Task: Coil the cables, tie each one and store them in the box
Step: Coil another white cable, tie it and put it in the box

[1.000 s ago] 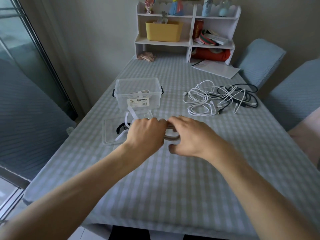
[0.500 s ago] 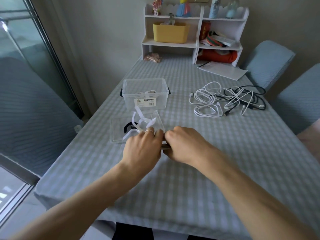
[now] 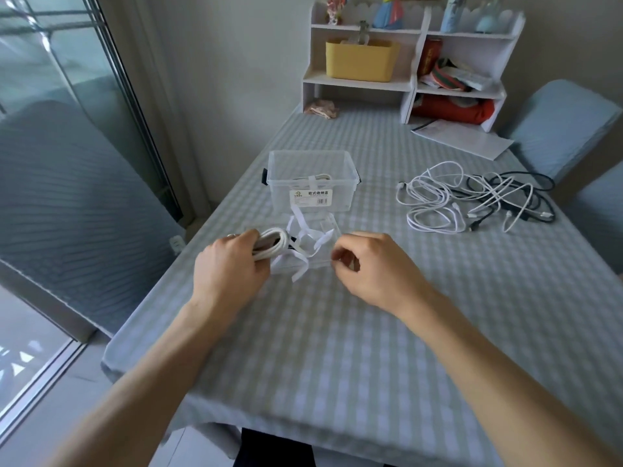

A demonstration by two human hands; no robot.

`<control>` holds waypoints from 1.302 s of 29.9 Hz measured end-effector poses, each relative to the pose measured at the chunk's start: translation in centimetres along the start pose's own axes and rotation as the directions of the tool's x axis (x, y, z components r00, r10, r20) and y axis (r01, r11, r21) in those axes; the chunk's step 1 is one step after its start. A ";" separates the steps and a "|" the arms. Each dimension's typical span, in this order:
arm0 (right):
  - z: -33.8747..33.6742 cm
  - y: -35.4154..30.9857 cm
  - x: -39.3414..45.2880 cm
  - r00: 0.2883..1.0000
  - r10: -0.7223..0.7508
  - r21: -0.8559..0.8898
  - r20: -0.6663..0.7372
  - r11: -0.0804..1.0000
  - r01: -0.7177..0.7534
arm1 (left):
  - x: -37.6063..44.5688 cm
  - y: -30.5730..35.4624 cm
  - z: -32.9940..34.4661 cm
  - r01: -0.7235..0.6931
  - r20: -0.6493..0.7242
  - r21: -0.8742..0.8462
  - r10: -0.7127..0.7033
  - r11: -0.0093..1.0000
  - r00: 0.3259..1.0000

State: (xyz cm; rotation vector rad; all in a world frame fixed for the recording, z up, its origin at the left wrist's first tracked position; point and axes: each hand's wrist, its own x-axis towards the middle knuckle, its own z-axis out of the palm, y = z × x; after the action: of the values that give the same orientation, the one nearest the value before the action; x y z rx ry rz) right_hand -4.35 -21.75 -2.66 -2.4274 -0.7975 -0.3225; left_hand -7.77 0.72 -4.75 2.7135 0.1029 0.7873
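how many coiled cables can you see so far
2. One coiled cable is gripped in the left hand; another tied coil lies inside the clear box. The loose cable pile on the right is uncoiled, and more could be hidden.

Left hand [image 3: 232, 264] curled in a grip, right hand [image 3: 374, 264] loosely curled beside it
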 end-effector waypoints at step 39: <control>0.6 2.0 -4.0 0.991 -0.095 0.170 -0.092 0.979 0.110 | -1.6 2.6 0.2 0.025 0.240 -0.075 -0.006 0.997 0.971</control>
State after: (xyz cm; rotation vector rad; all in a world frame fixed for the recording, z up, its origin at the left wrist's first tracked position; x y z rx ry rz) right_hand -6.31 -24.62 -5.53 -2.1999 -0.8780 -0.3741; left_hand -9.01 -2.03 -4.93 2.7057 0.0377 0.4431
